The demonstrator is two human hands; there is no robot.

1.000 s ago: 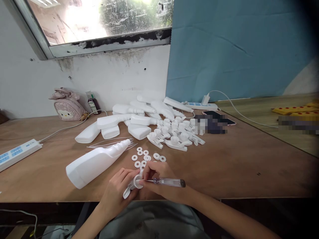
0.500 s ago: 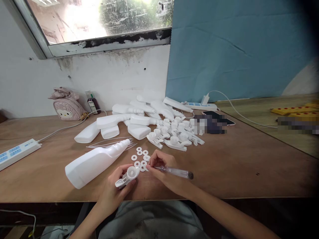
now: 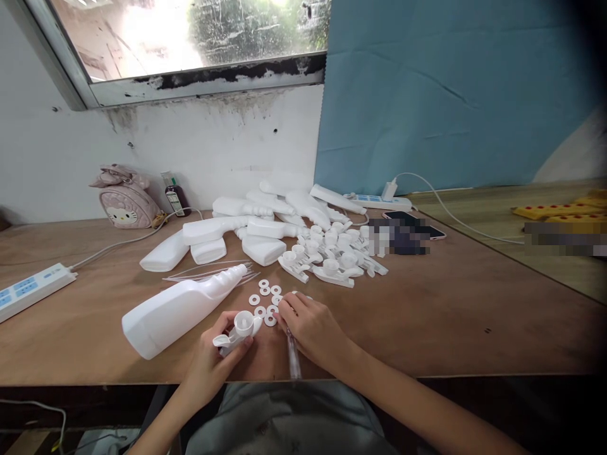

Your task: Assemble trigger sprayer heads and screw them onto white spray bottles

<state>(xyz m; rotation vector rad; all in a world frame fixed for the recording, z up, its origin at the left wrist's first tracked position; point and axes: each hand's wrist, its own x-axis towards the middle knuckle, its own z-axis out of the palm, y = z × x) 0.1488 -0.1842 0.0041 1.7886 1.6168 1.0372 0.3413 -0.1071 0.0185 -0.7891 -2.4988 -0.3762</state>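
Note:
A white trigger spray head (image 3: 243,323) sits in my left hand (image 3: 213,354), its round collar facing up. My right hand (image 3: 315,325) is closed on a screwdriver (image 3: 294,360) with a clear handle, which points down toward the table's front edge; the hand covers its tip. Just left of the right fingertips lie several flat white washers (image 3: 260,312). A white plastic spray bottle (image 3: 175,316) lies on its side left of the washers, its neck toward them.
More white bottles (image 3: 215,230) are heaped at the back. Right of them is a pile of spray heads (image 3: 339,259). Thin clear tubes (image 3: 190,272) lie behind the near bottle. A power strip (image 3: 35,291), a pink bag (image 3: 128,205) and a phone (image 3: 412,224) are on the table (image 3: 450,316).
My right hand has turned, swinging the screwdriver's handle from pointing right to pointing toward me. My left hand has tilted the spray head and shifted slightly left.

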